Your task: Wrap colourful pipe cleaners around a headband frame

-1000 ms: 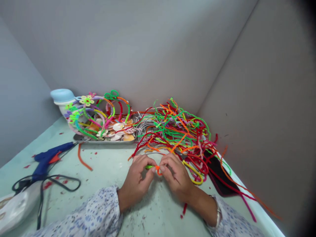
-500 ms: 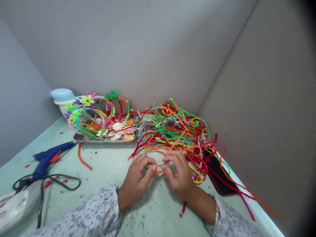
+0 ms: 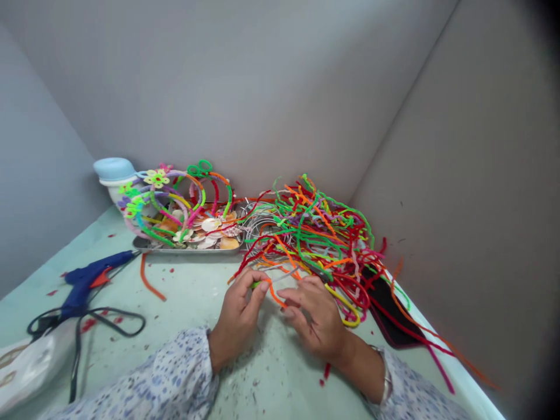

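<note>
My left hand (image 3: 238, 315) is shut tight on a green pipe cleaner (image 3: 254, 285), and an orange pipe cleaner (image 3: 275, 294) bends out from it. My right hand (image 3: 315, 315) is open a little, with its fingers (image 3: 293, 293) curled just beside the orange one, not pinching it. Both hands are low over a pale green table (image 3: 184, 315). Behind them sits a big messy pile of pipe cleaners (image 3: 319, 233). Farther left are a metal tray (image 3: 188, 252) of shells and a blue glue gun (image 3: 87, 280). A flat black thing (image 3: 387, 309) lies under the pile's right side.
</note>
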`<state>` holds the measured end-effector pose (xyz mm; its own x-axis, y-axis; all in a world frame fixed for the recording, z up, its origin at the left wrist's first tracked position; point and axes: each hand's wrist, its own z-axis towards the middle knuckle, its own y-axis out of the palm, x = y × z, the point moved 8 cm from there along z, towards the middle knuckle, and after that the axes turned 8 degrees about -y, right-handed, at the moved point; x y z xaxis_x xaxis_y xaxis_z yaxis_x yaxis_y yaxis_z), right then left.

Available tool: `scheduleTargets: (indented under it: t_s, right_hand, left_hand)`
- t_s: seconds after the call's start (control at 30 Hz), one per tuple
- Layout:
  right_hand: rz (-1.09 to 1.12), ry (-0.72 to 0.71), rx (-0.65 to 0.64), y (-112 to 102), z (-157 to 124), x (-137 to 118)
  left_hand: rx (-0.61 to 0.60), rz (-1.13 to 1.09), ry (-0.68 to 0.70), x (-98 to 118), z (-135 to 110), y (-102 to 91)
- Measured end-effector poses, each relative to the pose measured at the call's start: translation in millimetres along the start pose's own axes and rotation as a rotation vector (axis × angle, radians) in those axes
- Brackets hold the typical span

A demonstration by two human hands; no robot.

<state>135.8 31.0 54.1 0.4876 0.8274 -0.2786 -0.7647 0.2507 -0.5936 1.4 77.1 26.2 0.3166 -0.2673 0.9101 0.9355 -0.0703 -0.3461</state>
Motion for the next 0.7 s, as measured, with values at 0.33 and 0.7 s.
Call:
scheduleTargets:
  t_s: [0.33,0.7]
  right_hand:
    - [0.199,-0.39,-0.229,5.3,3.3,-47.1]
    - [0.04,0.027,0.19,-19.0,-3.2,4.8]
  left_hand:
    - [0.025,-0.023,-0.055,-6.2,3.1,-3.3]
    - [-0.06,-0.115,-0.051,-5.1,1.0,0.1]
